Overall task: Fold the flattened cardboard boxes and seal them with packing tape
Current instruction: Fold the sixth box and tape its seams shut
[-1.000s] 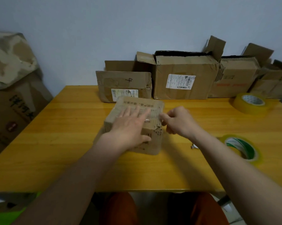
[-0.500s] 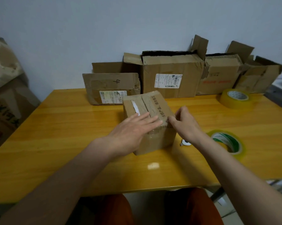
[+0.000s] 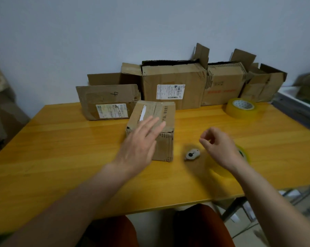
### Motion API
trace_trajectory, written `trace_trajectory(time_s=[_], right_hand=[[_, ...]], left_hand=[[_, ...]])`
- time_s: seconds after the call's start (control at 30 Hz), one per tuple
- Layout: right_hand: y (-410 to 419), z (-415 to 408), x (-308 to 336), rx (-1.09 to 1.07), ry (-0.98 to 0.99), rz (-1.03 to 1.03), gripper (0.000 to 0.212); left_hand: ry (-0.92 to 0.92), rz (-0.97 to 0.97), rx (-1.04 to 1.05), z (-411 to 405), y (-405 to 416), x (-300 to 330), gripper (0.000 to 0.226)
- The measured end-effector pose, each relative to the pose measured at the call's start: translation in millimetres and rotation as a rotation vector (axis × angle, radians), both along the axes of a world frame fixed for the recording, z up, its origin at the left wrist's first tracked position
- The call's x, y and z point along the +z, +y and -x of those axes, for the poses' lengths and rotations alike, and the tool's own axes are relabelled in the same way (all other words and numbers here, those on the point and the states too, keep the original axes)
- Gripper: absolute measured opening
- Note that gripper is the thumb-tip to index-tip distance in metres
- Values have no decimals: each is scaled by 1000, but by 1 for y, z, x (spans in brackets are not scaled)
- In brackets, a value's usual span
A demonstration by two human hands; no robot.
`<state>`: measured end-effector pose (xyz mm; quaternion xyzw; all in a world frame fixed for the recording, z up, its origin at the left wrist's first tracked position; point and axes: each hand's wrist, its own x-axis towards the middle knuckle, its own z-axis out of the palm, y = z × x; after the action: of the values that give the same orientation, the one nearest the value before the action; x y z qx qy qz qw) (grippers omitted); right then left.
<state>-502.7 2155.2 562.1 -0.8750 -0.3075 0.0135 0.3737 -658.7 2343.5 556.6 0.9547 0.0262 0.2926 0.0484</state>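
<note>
Two hands: left hand (image 3: 139, 139) flat on box (image 3: 155, 120).

Your right hand (image 3: 220, 148) has come off the small box (image 3: 156, 122) and now hovers, fingers curled, over the green-cored tape roll (image 3: 243, 154); your left hand (image 3: 141, 139) has slid nearer the box's front edge.
</note>
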Motion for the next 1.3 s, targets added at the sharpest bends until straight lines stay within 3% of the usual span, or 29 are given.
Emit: trace_trajectory(time_s=[0.07, 0.13, 0.23, 0.33, 0.47, 0.6, 0.73, 0.83, 1.03, 1.3], right_hand=[[-27, -8, -9, -75, -53, 122, 12], [-47, -11, -18, -107, -67, 248, 28], [-62, -11, -29, -88, -119, 478, 57], [-63, -9, -38, -31, -198, 632, 55], [-71, -10, -38, 9, -145, 512, 46], [-77, -5, -29, 105, -114, 312, 47], [-67, 4, -21, 156, -171, 269, 45], [-58, 8, -19, 173, -196, 273, 44], [-43, 18, -16, 193, -198, 256, 49], [-35, 30, -10, 221, -188, 258, 51]], left_hand=[[-74, 74, -159, -3, -32, -17, 58], [-11, 178, -253, -8, -58, -35, 56], [141, 477, -191, -21, -85, -54, 57], [229, 638, -76, -42, -97, -61, 60], [348, 796, 20, -62, -100, -57, 68], [352, 913, -3, -69, -94, -44, 60], [138, 1041, 29, -62, -101, -36, 43], [-29, 1018, 122, -53, -106, -37, 29], [-88, 1224, 133, -44, -102, -37, 22], [-268, 1074, 152, -36, -96, -37, 21]])
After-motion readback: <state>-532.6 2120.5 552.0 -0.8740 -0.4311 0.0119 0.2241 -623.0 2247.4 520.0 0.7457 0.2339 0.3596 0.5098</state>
